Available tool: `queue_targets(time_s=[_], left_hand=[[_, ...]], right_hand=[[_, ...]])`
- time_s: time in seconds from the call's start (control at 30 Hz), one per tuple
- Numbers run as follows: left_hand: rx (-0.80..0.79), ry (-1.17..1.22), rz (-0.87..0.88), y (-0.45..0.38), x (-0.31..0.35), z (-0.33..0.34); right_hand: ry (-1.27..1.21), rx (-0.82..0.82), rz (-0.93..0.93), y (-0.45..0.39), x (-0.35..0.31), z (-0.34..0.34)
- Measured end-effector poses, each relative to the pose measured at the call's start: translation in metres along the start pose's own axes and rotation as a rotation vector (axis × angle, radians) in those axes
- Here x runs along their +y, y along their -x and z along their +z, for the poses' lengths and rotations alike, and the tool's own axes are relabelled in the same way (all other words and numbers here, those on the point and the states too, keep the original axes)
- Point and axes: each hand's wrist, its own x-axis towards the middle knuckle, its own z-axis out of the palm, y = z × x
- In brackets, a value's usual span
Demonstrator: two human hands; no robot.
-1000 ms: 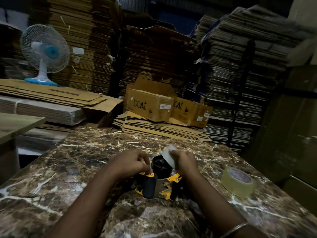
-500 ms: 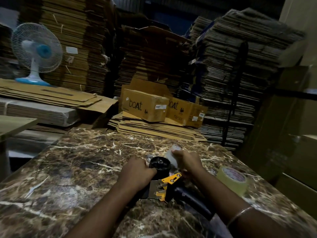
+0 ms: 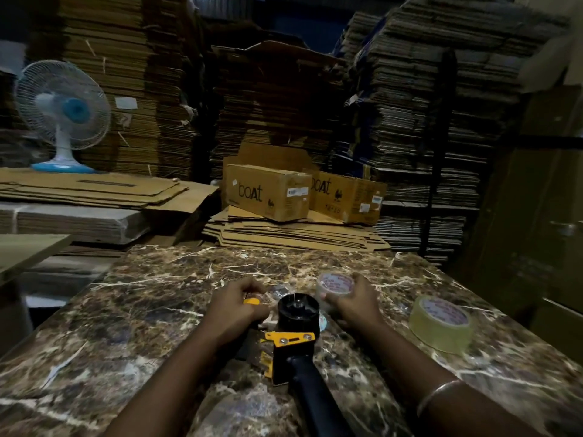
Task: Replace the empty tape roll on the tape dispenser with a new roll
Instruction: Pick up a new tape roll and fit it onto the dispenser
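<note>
Now the empty core is held clear of the dispenser, its hub bared.

In the head view, the dispenser [image 3: 291, 332] is steadied on the table [image 3: 132, 313] by the left hand [image 3: 235, 305], closed around its front end. The core [image 3: 336, 283] is gripped in the right hand [image 3: 355, 305], just beside the hub [image 3: 298, 307]. The new roll [image 3: 441, 323] lies apart, to the right. Next, seemingly, the core must be set down and the roll seated on the hub.
</note>
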Motion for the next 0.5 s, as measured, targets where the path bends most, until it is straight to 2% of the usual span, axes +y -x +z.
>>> queue_targets(time_s=[0.17, 0.33, 0.5], left_hand=[[0.030, -0.021, 0.036, -0.003, -0.002, -0.001], [0.010, -0.020, 0.041, -0.001, -0.002, -0.004], [0.185, -0.077, 0.094, 0.004, 0.009, -0.003]], right_hand=[[-0.056, -0.029, -0.014, 0.001, 0.006, 0.001], [0.077, -0.051, -0.085, 0.004, 0.010, 0.001], [0.105, 0.074, -0.179, 0.017, 0.012, -0.011]])
